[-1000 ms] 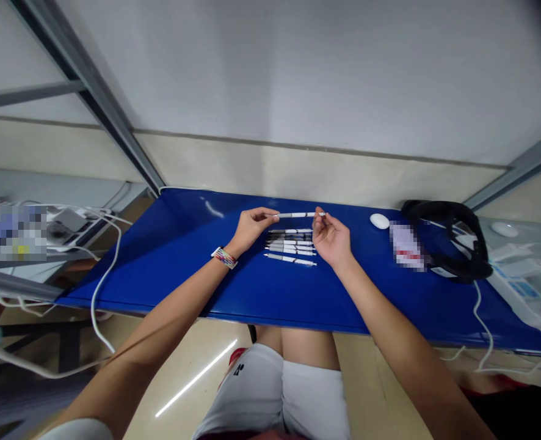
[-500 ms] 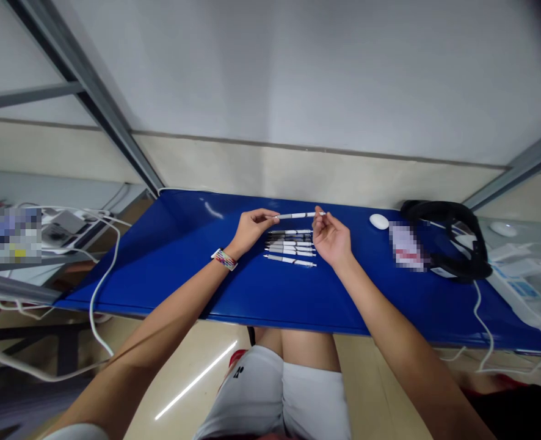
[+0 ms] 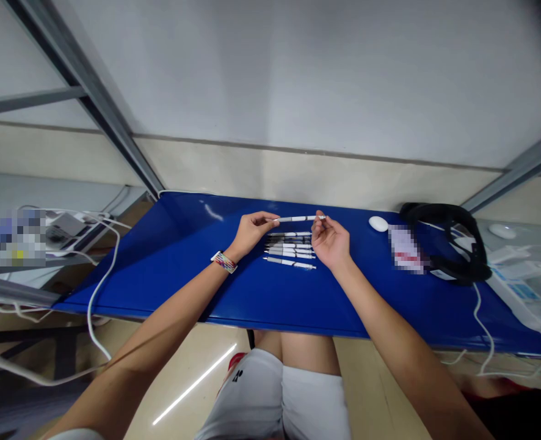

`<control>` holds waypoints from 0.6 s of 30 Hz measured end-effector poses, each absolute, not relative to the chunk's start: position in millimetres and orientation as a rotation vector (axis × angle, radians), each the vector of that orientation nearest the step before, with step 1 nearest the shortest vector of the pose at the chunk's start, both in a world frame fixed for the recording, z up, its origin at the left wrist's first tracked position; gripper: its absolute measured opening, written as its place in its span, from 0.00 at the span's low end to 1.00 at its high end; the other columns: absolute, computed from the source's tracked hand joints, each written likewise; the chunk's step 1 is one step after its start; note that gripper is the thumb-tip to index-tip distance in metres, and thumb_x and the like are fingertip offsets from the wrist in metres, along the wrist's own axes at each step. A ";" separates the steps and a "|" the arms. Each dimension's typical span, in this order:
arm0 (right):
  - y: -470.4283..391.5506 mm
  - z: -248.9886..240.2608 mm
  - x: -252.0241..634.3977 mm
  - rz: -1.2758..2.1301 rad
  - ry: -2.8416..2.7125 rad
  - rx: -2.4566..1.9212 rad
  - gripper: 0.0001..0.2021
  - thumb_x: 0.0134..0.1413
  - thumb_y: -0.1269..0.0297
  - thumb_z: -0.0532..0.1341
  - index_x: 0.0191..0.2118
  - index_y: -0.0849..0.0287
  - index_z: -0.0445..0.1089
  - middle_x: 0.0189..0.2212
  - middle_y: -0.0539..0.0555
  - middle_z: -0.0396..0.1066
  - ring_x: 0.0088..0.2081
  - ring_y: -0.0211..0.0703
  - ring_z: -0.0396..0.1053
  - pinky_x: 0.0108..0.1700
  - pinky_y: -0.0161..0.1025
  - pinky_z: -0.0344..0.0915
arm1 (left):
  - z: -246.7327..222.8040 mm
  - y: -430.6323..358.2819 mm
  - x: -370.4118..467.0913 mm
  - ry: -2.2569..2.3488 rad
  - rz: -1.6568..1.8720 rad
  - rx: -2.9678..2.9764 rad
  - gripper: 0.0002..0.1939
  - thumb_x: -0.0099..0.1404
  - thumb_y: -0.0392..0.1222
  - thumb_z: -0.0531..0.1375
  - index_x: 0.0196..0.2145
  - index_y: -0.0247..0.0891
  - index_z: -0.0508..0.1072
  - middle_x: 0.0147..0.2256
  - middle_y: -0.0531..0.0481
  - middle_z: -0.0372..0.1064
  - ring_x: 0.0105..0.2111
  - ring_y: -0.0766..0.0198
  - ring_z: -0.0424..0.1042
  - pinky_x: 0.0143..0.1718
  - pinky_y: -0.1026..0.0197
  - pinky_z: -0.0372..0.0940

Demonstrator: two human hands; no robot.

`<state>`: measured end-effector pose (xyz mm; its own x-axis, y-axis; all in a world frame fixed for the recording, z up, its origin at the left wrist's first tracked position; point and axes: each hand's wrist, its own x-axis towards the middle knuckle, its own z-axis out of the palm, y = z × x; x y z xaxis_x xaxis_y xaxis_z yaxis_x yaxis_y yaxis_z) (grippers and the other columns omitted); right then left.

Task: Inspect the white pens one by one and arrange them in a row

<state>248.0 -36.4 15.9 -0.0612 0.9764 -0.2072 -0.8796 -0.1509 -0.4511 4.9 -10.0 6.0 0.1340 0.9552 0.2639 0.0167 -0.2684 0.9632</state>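
Note:
A white pen [image 3: 297,218] with a grey grip is held level between my two hands, just above the blue table [image 3: 261,299]. The fingertips of my left hand [image 3: 251,233] pinch its tip end. At the other end, my right hand [image 3: 332,241] has the pen between thumb and fingers, palm turned up. Below it, several similar pens [image 3: 290,247] lie side by side in a row, tips to the left. One more pen [image 3: 290,263] rests a little apart, nearest to me. My right hand is close to the row's right ends.
To the right lie a white computer mouse [image 3: 378,224], a blurred-out packet [image 3: 406,249] and a black headband-like device [image 3: 453,241]. A white power strip [image 3: 522,287] with cables is at the far right. On the left a white cable [image 3: 100,287] hangs over the table's edge.
Both hands keep the pen in nearly the same place. The fingers of my right hand have shifted slightly at its end, and the view has moved a little.

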 end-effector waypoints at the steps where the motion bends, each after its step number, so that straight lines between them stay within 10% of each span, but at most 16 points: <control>1: -35.7 14.8 247.9 1.635 -0.238 -0.539 0.11 0.63 0.73 0.61 0.47 0.61 0.77 0.29 0.52 0.80 0.29 0.34 0.79 0.34 0.27 0.79 | 6.4 -10.2 4.9 0.999 1.284 1.491 0.14 0.60 0.47 0.75 0.41 0.37 0.86 0.33 0.46 0.81 0.31 0.63 0.75 0.37 0.59 0.68; 18: -40.4 21.6 245.4 1.697 -0.168 -0.498 0.09 0.63 0.74 0.59 0.46 0.60 0.75 0.26 0.49 0.75 0.25 0.32 0.73 0.28 0.25 0.74 | 4.2 -8.2 4.8 0.989 1.289 1.507 0.14 0.60 0.48 0.75 0.41 0.38 0.86 0.33 0.47 0.81 0.31 0.63 0.74 0.37 0.58 0.68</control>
